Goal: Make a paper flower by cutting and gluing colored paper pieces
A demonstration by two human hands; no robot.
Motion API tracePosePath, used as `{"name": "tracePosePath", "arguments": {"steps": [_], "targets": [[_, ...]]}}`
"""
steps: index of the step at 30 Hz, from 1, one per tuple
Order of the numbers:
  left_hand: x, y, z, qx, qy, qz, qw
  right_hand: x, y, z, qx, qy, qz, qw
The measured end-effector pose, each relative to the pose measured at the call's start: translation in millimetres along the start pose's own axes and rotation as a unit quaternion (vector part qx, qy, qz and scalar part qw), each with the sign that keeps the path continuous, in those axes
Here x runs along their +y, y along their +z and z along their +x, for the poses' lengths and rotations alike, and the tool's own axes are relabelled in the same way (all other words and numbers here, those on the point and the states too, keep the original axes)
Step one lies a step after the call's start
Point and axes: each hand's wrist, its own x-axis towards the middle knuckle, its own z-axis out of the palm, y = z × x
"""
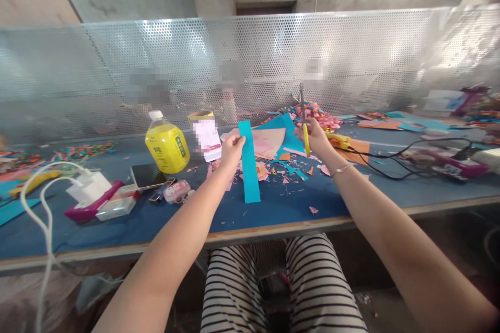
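Observation:
My left hand (pixel 233 150) pinches a long blue paper strip (pixel 250 179) near its upper end, and the strip hangs upright above the table's front part. To the right, my right hand (pixel 317 138) is closed around a pair of scissors with a yellow handle (pixel 305 140); the dark blades point up, apart from the strip. Whether the blades are spread cannot be made out. Behind and between the hands lie a pink paper sheet (pixel 269 141) and a larger blue paper piece (pixel 287 127). Small paper scraps (pixel 287 169) are scattered below them.
A yellow bottle (pixel 167 148), a phone (pixel 147 176) and a purple power strip (pixel 86 212) with white cables stand to the left. A heap of colourful paper pieces (pixel 320 114) lies behind my right hand. Black cables (pixel 385 158) run rightward. A perforated metal screen (pixel 269 52) borders the table.

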Motion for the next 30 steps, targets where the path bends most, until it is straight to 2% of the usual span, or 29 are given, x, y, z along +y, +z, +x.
{"name": "tracePosePath", "arguments": {"steps": [2, 8, 13, 17, 23, 30], "targets": [[2.8, 0.1, -1.1, -0.005, -0.004, -0.007, 1.000, -7.6, 7.7, -4.1, 0.010, 0.012, 0.053, 0.998], [20.1, 4.8, -11.3, -0.087, -0.058, -0.001, 0.995, -16.9, 16.1, -12.1, 0.011, 0.035, 0.093, 0.995], [24.2, 7.0, -14.1, -0.094, -0.035, 0.008, 0.995, -17.9, 12.6, -10.1, -0.007, 0.054, 0.125, 0.991], [23.2, 6.2, -13.2, -0.091, -0.038, 0.018, 0.995, -20.1, 9.6, -9.9, -0.038, 0.096, 0.156, 0.982], [24.0, 5.6, -14.4, -0.095, -0.038, 0.026, 0.994, -23.0, 6.4, -8.5, -0.023, 0.120, 0.195, 0.973], [25.8, 4.6, -15.0, -0.093, -0.055, 0.019, 0.994, -24.3, 7.2, -9.4, -0.091, 0.129, 0.238, 0.958]]}}
